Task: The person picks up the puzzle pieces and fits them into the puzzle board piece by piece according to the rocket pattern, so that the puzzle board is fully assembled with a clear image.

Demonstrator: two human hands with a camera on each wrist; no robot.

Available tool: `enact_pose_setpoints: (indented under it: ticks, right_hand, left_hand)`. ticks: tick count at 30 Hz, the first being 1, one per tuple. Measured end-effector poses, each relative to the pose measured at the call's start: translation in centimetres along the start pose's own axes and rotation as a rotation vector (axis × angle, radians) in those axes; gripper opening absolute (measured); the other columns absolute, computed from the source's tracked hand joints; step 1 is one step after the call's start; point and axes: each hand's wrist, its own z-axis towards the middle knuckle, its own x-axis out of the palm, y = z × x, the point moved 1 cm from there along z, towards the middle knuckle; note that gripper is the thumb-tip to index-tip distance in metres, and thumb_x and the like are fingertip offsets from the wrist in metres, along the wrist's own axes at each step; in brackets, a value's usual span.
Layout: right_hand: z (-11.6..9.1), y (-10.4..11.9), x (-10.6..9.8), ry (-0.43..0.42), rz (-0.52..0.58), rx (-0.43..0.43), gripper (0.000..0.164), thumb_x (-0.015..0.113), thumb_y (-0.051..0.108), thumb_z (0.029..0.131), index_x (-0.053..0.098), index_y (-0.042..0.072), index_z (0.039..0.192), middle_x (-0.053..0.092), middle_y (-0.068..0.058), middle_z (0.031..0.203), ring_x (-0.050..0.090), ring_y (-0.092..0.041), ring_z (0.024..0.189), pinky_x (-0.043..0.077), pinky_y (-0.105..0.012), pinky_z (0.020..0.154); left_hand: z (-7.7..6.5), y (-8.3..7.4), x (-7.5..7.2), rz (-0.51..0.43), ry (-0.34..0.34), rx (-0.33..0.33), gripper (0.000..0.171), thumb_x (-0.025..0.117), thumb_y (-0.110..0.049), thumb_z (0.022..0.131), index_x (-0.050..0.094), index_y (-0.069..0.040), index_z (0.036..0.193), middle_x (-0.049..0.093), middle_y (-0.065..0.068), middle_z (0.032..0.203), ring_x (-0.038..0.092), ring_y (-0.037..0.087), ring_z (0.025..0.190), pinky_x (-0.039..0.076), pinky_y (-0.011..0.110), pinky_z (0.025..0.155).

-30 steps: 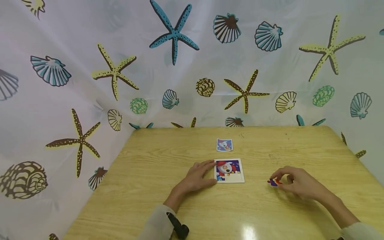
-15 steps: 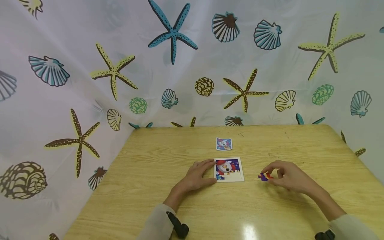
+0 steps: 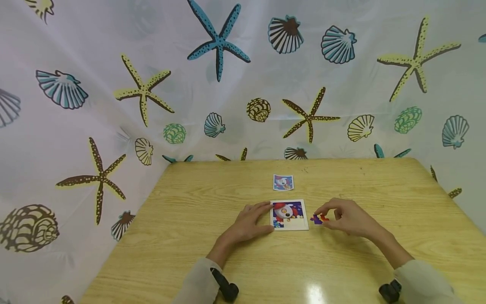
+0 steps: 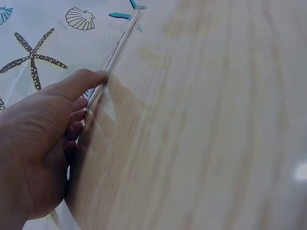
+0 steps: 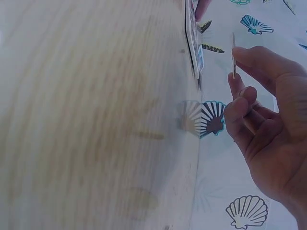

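Observation:
A square puzzle board [image 3: 306,215] with a white frame lies on the table, its rocket picture partly filled in and its lower right showing bare cream. My left hand [image 3: 248,223] rests at the board's left side, the thumb at the lower left corner and the fingertips at the upper left. In the left wrist view the thumb [image 4: 88,79] touches the board's edge. My right hand [image 3: 351,216] pinches a purple and orange puzzle piece [image 3: 317,219] between thumb and forefinger, just right of the board. The right wrist view shows this piece [image 5: 234,52] edge-on, above the table surface.
A small reference picture card [image 3: 283,182] with the same rocket design lies behind the board. The wooden table [image 3: 212,181] reaches back to a white curtain [image 3: 243,84] printed with starfish and shells. Both sleeves carry black wrist devices [image 3: 227,289].
My right hand has moved left and slightly away from me, bringing the puzzle piece close to the board's right edge. The left hand and the board have stayed in place.

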Motion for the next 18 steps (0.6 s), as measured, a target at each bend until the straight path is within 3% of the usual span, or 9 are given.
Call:
enact_pose_setpoints:
  ticks: [11,18]
  right_hand:
    - [1.9,0.3,1.6,-0.009,-0.049,-0.010,0.026,0.083,0.013,0.088,0.080,0.012,0.114,0.073,-0.002,0.101,0.046,-0.009,0.061,0.039,-0.025,0.055]
    - [3.2,0.4,3.1,0.003,-0.048,-0.007,0.025,0.084,0.011,0.087,0.080,0.010,0.112,0.072,-0.001,0.099,0.052,-0.018,0.078,0.043,-0.025,0.065]
  left_hand:
    - [0.0,-0.1,-0.1,-0.006,-0.013,0.008,0.073,0.072,-0.045,0.096,0.045,-0.020,0.159,0.037,0.000,0.166,0.039,0.028,0.134,0.031,0.055,0.112]
    - [-0.1,-0.2,-0.1,-0.006,-0.004,0.001,0.073,0.072,-0.045,0.096,0.045,-0.021,0.159,0.036,-0.001,0.167,0.038,0.026,0.133,0.030,0.054,0.112]
